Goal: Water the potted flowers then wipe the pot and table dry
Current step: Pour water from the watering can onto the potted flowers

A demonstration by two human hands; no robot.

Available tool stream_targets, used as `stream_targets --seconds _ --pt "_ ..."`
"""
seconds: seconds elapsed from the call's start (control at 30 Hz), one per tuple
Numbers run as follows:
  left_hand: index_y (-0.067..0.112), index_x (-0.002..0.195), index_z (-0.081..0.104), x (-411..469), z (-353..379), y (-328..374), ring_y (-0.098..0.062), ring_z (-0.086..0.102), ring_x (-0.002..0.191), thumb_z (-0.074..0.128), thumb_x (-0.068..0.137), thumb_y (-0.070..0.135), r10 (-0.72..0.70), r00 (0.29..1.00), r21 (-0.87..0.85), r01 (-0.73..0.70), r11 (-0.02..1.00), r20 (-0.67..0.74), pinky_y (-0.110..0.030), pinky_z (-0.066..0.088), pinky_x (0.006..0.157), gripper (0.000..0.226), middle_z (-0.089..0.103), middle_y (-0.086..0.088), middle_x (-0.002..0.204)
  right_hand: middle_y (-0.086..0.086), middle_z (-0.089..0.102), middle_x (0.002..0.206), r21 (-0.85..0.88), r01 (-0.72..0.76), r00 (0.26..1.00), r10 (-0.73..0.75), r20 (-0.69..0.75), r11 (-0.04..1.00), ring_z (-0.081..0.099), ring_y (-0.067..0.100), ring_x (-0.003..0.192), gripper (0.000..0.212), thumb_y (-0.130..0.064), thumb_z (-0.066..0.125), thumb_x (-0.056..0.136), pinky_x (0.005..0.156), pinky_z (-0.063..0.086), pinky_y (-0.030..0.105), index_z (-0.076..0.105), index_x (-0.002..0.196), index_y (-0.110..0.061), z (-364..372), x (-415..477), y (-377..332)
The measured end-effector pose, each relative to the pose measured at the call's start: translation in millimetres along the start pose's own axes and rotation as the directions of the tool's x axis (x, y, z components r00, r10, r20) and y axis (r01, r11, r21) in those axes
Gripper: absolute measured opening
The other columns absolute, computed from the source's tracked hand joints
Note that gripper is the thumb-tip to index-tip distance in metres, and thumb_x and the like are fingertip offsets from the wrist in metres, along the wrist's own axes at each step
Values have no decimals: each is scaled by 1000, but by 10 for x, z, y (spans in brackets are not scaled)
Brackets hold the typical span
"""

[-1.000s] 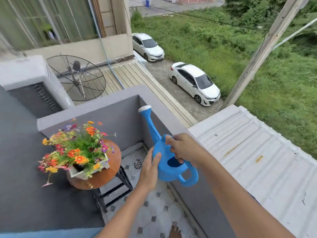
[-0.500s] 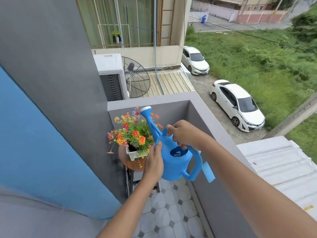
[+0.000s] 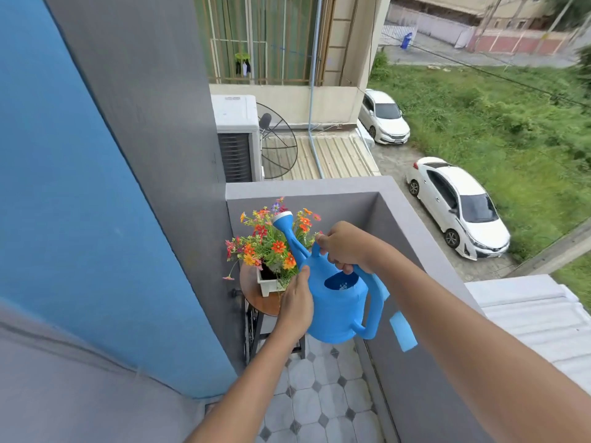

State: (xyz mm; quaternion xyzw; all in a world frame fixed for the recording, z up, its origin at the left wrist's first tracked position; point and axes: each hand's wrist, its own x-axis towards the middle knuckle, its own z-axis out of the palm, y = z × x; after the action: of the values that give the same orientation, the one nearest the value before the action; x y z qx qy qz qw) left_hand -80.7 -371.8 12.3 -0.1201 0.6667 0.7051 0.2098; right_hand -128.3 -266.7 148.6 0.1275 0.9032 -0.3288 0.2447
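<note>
Watering can [image 3: 339, 302] now closer to flowers [image 3: 271, 247], spout over blooms. Right hand [image 3: 345, 247] grip clenched on handle; left hand [image 3: 295, 302] flat against can, released. No water visible; pouring, wiping pot [image 3: 267, 284] and surface [image 3: 259, 302] left.

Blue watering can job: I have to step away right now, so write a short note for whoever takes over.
Right hand: closed grip on the top handle of the blue plastic watering can.
Left hand: flat against the can's side, steadying it.
The can's white-tipped spout is in front of the orange and red flowers in their white rectangular pot on the small round wooden table.
Done: can brought to the plant. No water visible yet.
Left: pour, then wipe pot and table dry. No cloth in view.
</note>
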Motion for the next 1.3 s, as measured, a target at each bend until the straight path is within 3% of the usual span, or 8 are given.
stream_targets --seconds 0.3,0.43,0.6,0.73,0.87,1.1,1.23,1.3 --pt "47 112 58 40 29 67 -16 60 111 33 75 78 -18 1000 -30 18 999 12 -51 43 102 55 65 6 120 18 59 69 -101 0 1000 -2 -12 995 50 26 50 46 -26 37 106 52 43 30 67 99 9 -60 79 -59" --pt "45 108 60 23 86 79 -16 62 108 34 76 75 -23 999 -23 23 999 28 -52 44 102 51 68 5 114 18 62 75 -25 -47 998 47 -36 999 55 29 62 15 -17 32 107 59 46 30 46 100 -14 -97 75 -48" --pt "38 110 59 -25 238 132 -18 62 103 26 86 69 -27 997 44 24 999 75 -48 47 97 51 67 1 111 18 61 67 -194 -38 998 29 -50 980 50 25 47 51 -28 38 106 53 44 30 67 97 14 -202 88 138" --pt "36 118 58 -48 402 134 -17 62 107 26 79 76 -34 990 68 25 997 138 -50 46 99 64 67 3 115 14 61 67 -202 -46 997 31 -77 978 53 23 50 35 -23 42 104 51 45 28 59 89 4 -314 38 239" --pt "35 115 60 38 498 -2 -20 63 107 28 75 82 -48 986 58 39 998 160 -54 48 97 70 68 1 115 19 65 73 -240 -83 996 71 -58 967 54 23 51 47 -21 38 105 51 42 25 68 94 14 -347 23 282" --pt "32 118 58 -73 493 -5 -23 64 105 29 75 81 -34 991 21 32 999 126 -52 49 95 71 69 -2 113 21 64 75 -224 -56 998 48 -38 973 53 26 54 43 -22 35 107 56 43 27 66 97 7 -288 -55 316" --pt "43 122 54 -55 431 -22 -19 60 112 26 75 82 -24 996 22 23 1000 86 -54 45 100 67 64 2 121 24 67 80 -68 -78 995 74 -64 995 56 29 62 23 -10 34 104 59 46 28 56 109 -16 -241 -53 251" --pt "44 111 57 -93 417 11 -18 61 108 26 75 80 -20 998 29 18 999 65 -53 46 98 60 65 2 116 21 64 78 -115 -36 998 30 -53 993 54 29 55 33 -20 37 105 53 44 27 61 101 2 -244 -47 260"
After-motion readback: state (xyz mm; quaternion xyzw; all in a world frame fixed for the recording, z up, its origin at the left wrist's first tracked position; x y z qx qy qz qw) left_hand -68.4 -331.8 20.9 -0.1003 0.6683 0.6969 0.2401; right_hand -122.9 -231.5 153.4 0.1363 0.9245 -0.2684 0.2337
